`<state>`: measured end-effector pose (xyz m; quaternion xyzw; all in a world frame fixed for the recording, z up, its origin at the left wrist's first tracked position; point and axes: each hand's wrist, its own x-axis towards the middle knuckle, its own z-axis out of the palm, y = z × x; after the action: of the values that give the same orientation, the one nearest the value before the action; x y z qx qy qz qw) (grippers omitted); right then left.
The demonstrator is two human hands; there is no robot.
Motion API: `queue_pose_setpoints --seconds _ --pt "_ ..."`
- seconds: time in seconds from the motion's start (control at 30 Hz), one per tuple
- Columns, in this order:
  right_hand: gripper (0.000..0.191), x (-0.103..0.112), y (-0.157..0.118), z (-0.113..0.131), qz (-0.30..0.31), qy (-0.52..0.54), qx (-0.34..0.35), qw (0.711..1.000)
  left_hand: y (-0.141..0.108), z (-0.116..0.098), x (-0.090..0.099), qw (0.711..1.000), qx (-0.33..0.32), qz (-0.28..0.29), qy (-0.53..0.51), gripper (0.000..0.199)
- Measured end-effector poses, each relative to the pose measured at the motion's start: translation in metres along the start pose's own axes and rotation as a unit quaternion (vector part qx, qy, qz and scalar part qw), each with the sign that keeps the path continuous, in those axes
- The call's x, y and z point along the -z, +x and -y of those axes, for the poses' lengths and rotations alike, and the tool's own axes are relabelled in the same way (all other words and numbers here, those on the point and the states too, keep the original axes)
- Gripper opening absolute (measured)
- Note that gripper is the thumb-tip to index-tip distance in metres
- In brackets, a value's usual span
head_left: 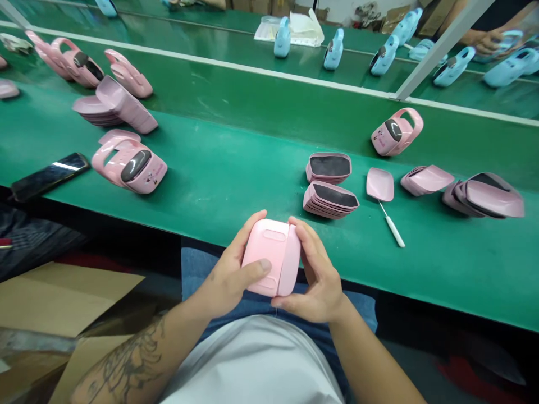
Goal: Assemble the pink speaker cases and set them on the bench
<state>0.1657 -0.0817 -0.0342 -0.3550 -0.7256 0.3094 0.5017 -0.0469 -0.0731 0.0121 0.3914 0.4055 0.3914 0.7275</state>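
Observation:
A pink plastic housing [267, 252] is held over my lap, just off the table's front edge, its flat face with two oval slots turned up. My left hand [233, 275] wraps its left side, thumb lying across the face. On the right, my right hand [315, 275] grips a paler pink cover piece [289, 261] against the housing, and a thin seam shows between the two. Beyond my hands stand two stacks of pink trays with dark inserts, a nearer one [330, 200] and a farther one [328, 166]. A single pink tray [379, 184] touches the tip of a white-handled tool [394, 231].
Finished-looking pink handled units [137, 168] and stacked pink covers [122, 104] stand at the left, near a phone [50, 177]. More trays [484, 196] lie right. Blue units [333, 49] and another person's hands [490, 44] are behind a metal rail [236, 68]. Cardboard [63, 292] is lower left.

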Motion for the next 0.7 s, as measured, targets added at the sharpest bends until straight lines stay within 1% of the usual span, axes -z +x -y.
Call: queue_pose_setpoints --seconds 0.07,0.17,0.3,0.43,0.57,0.7 --pt "0.118 0.002 0.001 0.002 0.007 -0.021 0.013 1.0 0.001 -0.005 -0.001 1.0 0.01 -0.003 0.019 0.091" --pt "0.117 0.004 0.003 0.004 0.019 -0.033 0.017 0.999 0.004 -0.011 -0.006 0.998 0.021 -0.033 0.039 0.098" --pt "0.117 0.007 0.005 0.007 0.036 -0.046 0.008 0.998 0.008 -0.015 -0.014 0.999 0.029 -0.043 0.012 0.1" --pt "0.119 0.01 0.007 0.012 0.054 -0.07 0.013 0.996 0.009 -0.014 -0.016 0.998 0.026 -0.057 0.001 0.099" --pt "0.121 0.013 0.008 0.015 0.059 -0.078 0.014 0.995 0.01 -0.011 -0.016 0.998 0.017 -0.057 -0.021 0.095" --pt "0.113 0.016 0.009 0.016 0.071 -0.076 0.014 0.994 0.011 -0.009 -0.016 0.997 0.027 -0.057 -0.047 0.096"
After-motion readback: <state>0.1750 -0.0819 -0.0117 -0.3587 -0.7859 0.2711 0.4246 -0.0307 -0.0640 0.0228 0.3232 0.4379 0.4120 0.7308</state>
